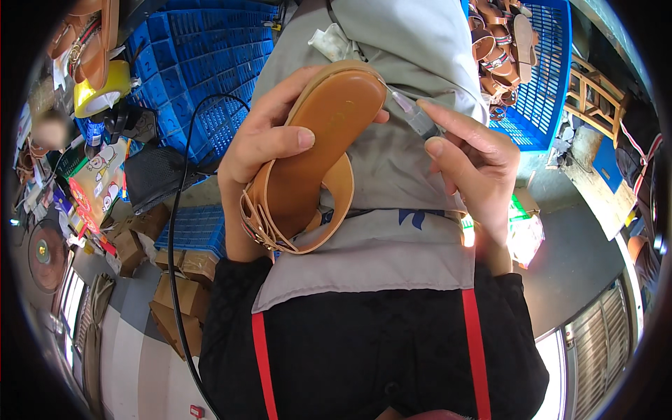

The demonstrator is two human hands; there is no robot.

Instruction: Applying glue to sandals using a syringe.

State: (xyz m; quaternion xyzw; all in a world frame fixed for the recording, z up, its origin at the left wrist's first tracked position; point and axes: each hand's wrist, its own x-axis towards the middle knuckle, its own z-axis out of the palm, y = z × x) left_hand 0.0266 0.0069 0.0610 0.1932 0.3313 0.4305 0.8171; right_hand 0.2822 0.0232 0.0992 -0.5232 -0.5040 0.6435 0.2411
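Observation:
My left hand grips a brown sandal by the sides of its sole, thumb lying on the footbed. The sandal's rounded end points away from me. Its strap, with a decorated band, hangs toward my body. Between thumb and fingers, my right hand pinches a small dark-bodied needle-tip bottle with a pinkish nozzle. The fine tip is at or very near the right edge of the sole's far end; contact is too small to tell. A crumpled whitish cloth lies on my grey-covered lap just beyond the sandal.
A blue crate of brown sandals stands at far right, beside a wooden stool. More blue crates are at far left, near a yellow tape roll. A black cable runs down my left side past cardboard boxes.

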